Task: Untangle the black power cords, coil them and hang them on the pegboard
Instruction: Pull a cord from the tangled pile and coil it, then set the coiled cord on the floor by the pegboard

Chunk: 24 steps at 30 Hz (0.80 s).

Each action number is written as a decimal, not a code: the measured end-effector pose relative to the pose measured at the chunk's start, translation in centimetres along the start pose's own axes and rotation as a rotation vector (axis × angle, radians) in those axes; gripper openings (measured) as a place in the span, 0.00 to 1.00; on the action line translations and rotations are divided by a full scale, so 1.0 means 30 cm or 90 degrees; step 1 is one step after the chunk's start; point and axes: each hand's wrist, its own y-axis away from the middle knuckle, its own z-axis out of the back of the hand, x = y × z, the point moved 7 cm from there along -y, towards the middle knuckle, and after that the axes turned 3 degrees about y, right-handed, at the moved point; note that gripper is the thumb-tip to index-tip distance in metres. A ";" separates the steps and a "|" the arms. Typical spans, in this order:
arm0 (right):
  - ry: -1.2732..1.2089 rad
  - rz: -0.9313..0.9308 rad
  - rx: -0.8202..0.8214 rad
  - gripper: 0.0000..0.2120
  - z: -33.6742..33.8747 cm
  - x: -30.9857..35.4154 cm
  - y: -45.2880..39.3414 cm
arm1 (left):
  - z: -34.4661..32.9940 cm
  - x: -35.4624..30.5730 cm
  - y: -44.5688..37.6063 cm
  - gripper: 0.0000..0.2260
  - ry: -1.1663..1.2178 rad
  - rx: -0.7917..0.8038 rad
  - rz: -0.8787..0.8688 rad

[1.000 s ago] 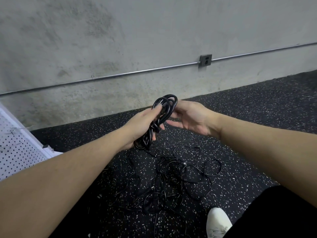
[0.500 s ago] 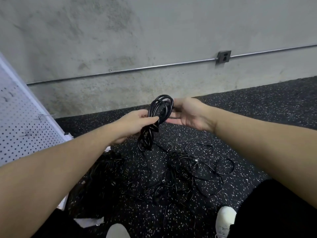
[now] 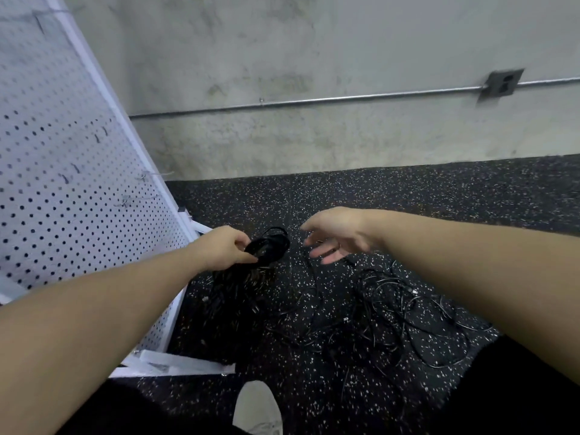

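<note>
My left hand (image 3: pixel 224 248) grips a coiled black power cord (image 3: pixel 271 246), held low beside the foot of the white pegboard (image 3: pixel 59 171). My right hand (image 3: pixel 334 235) is off the coil, a little to its right, with fingers spread and nothing in it. A tangle of black cords (image 3: pixel 405 312) lies on the speckled floor under my right forearm. A darker heap of cords (image 3: pixel 226 309) sits below the coil, next to the pegboard's base. Several metal hooks (image 3: pixel 125 200) stick out of the pegboard.
The pegboard leans on a white frame (image 3: pixel 175 365) at the left. A concrete wall with a metal conduit (image 3: pixel 314 102) and an outlet box (image 3: pixel 502 83) stands behind. My white shoe (image 3: pixel 257 409) is at the bottom centre.
My right hand has let go of the coil and opened. My left hand has carried the coil down and left toward the pegboard's base. The view has swung left, showing more pegboard.
</note>
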 end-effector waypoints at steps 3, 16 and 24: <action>0.046 0.000 0.020 0.19 -0.050 0.007 -0.083 | 0.013 0.104 -0.074 0.10 -0.082 -0.033 0.026; 0.191 -0.065 0.048 0.15 -0.072 -0.149 -0.427 | -0.171 0.314 -0.397 0.14 -0.306 0.053 0.050; 0.240 -0.063 0.039 0.12 0.004 -0.210 -0.319 | -0.213 0.122 -0.348 0.13 -0.263 0.049 -0.046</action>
